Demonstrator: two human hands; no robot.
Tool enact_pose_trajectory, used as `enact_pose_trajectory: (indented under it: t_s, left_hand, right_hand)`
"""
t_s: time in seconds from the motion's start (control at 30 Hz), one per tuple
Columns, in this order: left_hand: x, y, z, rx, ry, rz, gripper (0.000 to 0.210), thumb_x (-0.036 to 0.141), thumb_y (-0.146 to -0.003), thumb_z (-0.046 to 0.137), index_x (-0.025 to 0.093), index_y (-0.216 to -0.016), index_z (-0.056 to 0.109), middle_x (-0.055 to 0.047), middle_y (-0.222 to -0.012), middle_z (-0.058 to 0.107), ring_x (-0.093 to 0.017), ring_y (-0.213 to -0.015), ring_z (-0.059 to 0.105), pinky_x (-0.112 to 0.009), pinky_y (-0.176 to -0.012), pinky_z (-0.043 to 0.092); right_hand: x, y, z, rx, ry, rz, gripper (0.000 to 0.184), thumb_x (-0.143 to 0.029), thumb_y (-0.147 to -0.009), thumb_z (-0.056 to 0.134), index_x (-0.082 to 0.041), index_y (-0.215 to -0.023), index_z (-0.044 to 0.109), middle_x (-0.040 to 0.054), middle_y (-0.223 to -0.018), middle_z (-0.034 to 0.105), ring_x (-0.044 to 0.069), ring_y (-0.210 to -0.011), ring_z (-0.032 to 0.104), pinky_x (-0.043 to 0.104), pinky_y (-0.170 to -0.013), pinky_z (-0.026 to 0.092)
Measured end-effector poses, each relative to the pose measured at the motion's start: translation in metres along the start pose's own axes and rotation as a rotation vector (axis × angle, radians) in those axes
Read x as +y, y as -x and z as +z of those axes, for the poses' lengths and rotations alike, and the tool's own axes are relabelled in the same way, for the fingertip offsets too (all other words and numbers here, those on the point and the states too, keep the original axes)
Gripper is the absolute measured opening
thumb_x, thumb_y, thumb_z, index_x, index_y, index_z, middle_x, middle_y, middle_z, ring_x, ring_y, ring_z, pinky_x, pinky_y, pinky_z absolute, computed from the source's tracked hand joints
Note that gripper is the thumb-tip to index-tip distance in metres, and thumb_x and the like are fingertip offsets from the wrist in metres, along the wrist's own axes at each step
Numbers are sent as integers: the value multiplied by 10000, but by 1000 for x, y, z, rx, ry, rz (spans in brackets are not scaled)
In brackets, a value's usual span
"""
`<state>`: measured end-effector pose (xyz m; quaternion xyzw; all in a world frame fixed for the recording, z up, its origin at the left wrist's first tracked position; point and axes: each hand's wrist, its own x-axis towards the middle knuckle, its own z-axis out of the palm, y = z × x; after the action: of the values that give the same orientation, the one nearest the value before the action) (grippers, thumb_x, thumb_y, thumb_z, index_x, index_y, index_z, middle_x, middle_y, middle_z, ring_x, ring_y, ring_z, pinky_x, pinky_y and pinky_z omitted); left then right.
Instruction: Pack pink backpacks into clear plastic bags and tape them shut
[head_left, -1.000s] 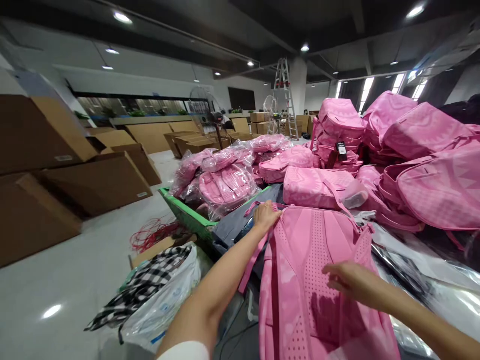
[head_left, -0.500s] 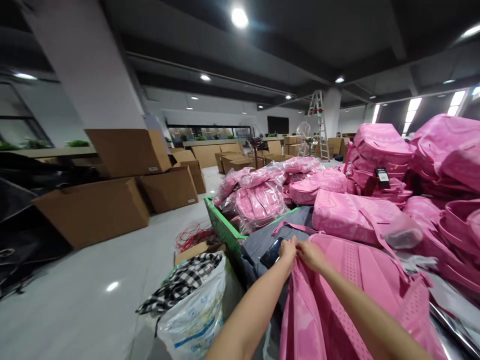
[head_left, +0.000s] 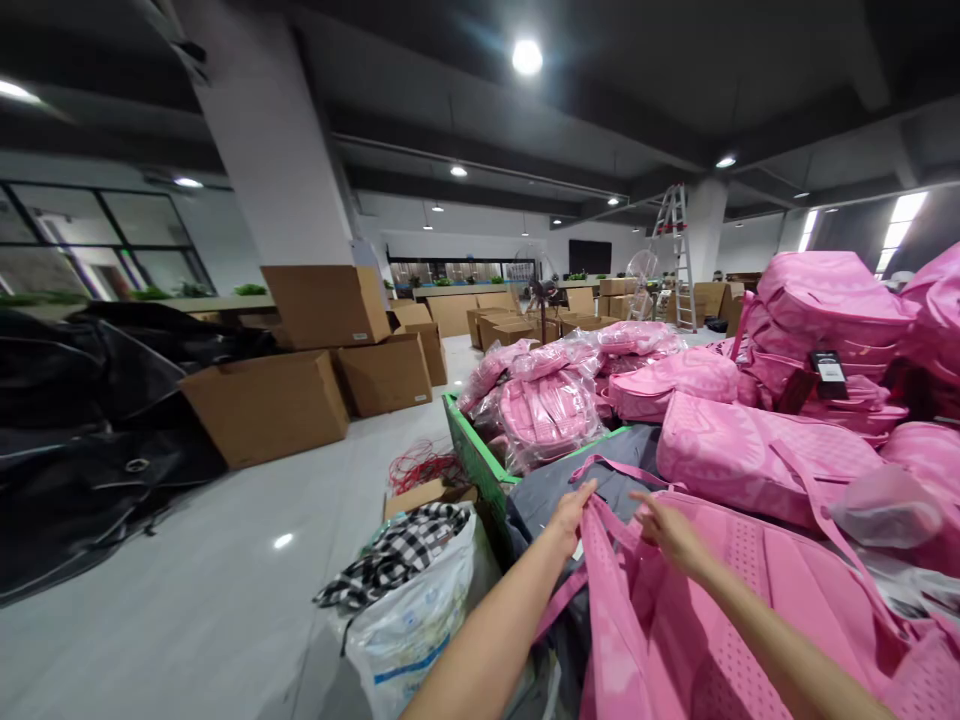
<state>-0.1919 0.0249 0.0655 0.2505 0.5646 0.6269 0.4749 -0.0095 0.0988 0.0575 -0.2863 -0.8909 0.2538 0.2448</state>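
Pink fabric backpack with a perforated back panel [head_left: 802, 570]: one, lying at lower right with its back panel up, beside crumpled dark grey fabric [head_left: 540, 500].
Padded pink shoulder strap [head_left: 607, 580]: raised by its upper end; half a second ago both hands met on it.
Left hand [head_left: 571, 520]: fingers pinched around the strap's upper end, roughly the same grip as before.
Right hand [head_left: 671, 535]: now apart from the left, just beside the strap, forefinger extended; whether its fingers hold anything, I cannot tell.
View: swung further left since the earlier frames, bringing more black sheet-like material [head_left: 90, 430] into sight; the dark phone-like object formerly by the left hand no longer shows.
Green-walled bin [head_left: 472, 455]: one, heaped with pink bags in clear plastic [head_left: 547, 410], too overlapped to count.
Long pink patterned bag [head_left: 750, 450]: one, just beyond the backpack; further pink bags are stacked at right, one bearing a black-and-white hang tag [head_left: 829, 370].
Brown cardboard boxes [head_left: 270, 405]: three large ones at left, a fourth partly hidden behind; smaller ones farther back.
Single items: one black-and-white checked cloth [head_left: 412, 545] on one white plastic bag [head_left: 412, 630], one tangle of red cord [head_left: 424, 465], one metal stepladder [head_left: 679, 260].
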Motion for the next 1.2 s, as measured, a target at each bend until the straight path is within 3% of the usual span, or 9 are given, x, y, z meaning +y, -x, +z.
enact_pose_trajectory:
  t_s: [0.1,0.3,0.53,0.7,0.8,0.87,1.0,1.1,1.2]
  left_hand:
    - [37,20,14,-208,35,144,587,601,-519,949,139,-784,703,-44,-749,674,-184,-696,633,-328,-734,538]
    - [72,55,42,-338,-62,454,565,563,-468,964,124,-767,771,-15,-756,665,-144,-736,564,-278,-750,454]
    - [61,34,77,-365,-139,444,553,668,-654,816,127,-702,718,14,-623,561,-108,-620,442,-269,-665,388]
    - [19,14,115,-415,-360,409,267,376,-784,759,158,-667,658,19,-638,538,-158,-705,516,-297,-769,437]
    - [-10,17,124,-369,-531,477,165,191,-784,732,181,-661,622,-6,-737,572,-227,-905,570,-371,-975,418]
    - [-19,22,123,-315,-600,530,58,137,-804,703,181,-827,673,-53,-929,624,-273,-1082,555,-436,-1099,342]
    - [-15,34,134,-224,-841,769,453,105,-829,688,199,-1267,622,-134,-1312,565,-324,-1279,471,-508,-1151,309]
    - [-13,49,166,-512,-965,974,331,104,-882,630,215,-1192,663,-124,-1311,593,-310,-1269,484,-512,-1145,327]
    - [-25,61,206,-875,-868,934,191,88,-867,641,210,-996,711,-95,-1157,678,-275,-1182,551,-437,-1096,384]
  right_hand:
    - [-18,-25,-16,95,-58,-72,520,-293,-797,599,-228,-1312,635,-16,-711,600,199,-639,580,312,-630,472]
    - [-32,-20,-65,268,-81,-260,137,-292,-828,587,-217,-863,697,104,-1018,672,253,-934,651,375,-827,536]
    - [-49,125,-54,10,119,25,161,-301,-849,550,-215,-735,623,70,-781,653,235,-782,594,376,-812,510]
    - [-115,228,-28,-217,-207,237,224,-342,-929,508,-234,-999,691,46,-831,696,212,-780,601,307,-759,520]
    - [-135,261,-53,-362,-251,364,170,-345,-909,578,-235,-946,702,24,-802,702,166,-674,573,247,-617,456]
    - [-123,268,-87,-259,-206,439,222,-395,-930,568,-219,-908,701,27,-776,700,161,-644,583,246,-586,424]
    - [-48,250,-162,288,183,691,402,-531,-977,466,-207,-832,654,44,-669,672,213,-654,634,283,-612,419]
    - [5,213,-189,412,266,932,393,-528,-968,499,-202,-777,611,35,-557,619,220,-583,628,283,-593,418]
    - [21,178,-186,464,301,906,339,-466,-930,542,-206,-713,566,52,-571,618,225,-579,627,290,-589,420]
